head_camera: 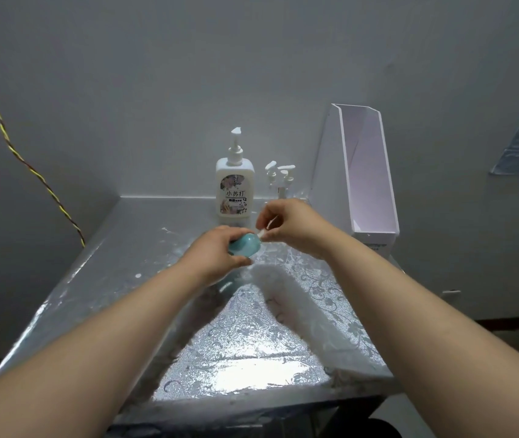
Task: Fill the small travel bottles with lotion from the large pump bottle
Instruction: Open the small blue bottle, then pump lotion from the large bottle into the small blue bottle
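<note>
My left hand (217, 252) grips a small teal travel bottle (247, 246), held tilted above the table with its white neck pointing right. My right hand (289, 227) pinches the bottle's white cap (262, 234) at that neck. The large white pump bottle (235, 188), with a flowered label, stands upright at the back of the table, just beyond my hands. Two small pump bottles (281, 178) stand to its right, their bodies partly hidden behind my right hand.
A white upright file box (368, 172) stands at the back right. The table (242, 358) has a shiny silver patterned cover with white smears near the left hand. A yellow twisted cord (27, 162) hangs along the left wall.
</note>
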{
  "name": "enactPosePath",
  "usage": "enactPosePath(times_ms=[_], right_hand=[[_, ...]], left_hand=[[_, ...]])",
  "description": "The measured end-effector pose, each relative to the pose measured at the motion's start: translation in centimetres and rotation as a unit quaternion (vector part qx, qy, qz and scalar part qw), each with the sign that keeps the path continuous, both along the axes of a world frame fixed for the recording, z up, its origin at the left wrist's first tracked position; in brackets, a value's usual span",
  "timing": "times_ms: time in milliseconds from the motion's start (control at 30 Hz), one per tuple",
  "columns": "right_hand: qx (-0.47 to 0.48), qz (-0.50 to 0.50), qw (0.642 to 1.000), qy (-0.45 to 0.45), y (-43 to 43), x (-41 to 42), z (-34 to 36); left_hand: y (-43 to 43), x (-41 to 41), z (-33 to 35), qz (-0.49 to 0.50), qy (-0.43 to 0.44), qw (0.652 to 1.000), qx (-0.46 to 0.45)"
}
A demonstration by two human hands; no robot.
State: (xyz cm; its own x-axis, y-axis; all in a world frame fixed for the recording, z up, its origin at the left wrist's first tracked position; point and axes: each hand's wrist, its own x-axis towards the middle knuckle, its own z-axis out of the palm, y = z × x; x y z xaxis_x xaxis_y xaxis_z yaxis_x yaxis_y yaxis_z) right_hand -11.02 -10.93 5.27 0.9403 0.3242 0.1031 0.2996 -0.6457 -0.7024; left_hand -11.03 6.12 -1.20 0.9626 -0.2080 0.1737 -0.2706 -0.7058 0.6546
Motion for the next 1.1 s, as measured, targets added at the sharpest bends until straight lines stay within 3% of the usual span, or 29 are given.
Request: enactPosePath(times_ms=[133, 300, 367, 567, 700, 833, 933, 1100], right_hand=[[-0.009, -0.009, 1.0, -0.007, -0.8, 0.3, 0.1], [-0.259, -0.014, 0.966, -0.002, -1.4, 0.7, -0.9], [-0.308, -0.009, 0.951, 0.011, -1.5, 0.6, -1.7], [-0.327, -0.005, 0.945, 0.017, -1.3, 1.0, -2.3], [-0.267, -0.017, 0.964, 0.001, -0.3, 1.8, -1.2], [-0.087, -0.099, 0.991, -0.035, 1.5, 3.8, 0.2], [0.016, -0.137, 0.99, 0.001, 2.7, 5.9, 0.4], [0.072, -0.172, 0.981, 0.063, 4.3, 8.7, -0.7]], left_hand=[[0.6, 0.3, -0.6, 0.019, 0.056, 0.997, -0.048], [1.1, 0.5, -0.6, 0.038, 0.056, 0.995, -0.079], [1.0, 0.5, -0.5, 0.044, 0.046, 0.995, -0.076], [1.2, 0.7, 0.3, 0.058, 0.038, 0.994, -0.08], [1.9, 1.0, 1.1, 0.073, 0.028, 0.992, -0.098], [3.1, 1.7, 2.0, 0.095, 0.023, 0.985, -0.142], [3.7, 2.6, 2.6, 0.113, 0.019, 0.978, -0.175], [4.4, 5.3, 3.1, 0.141, 0.024, 0.961, -0.237]])
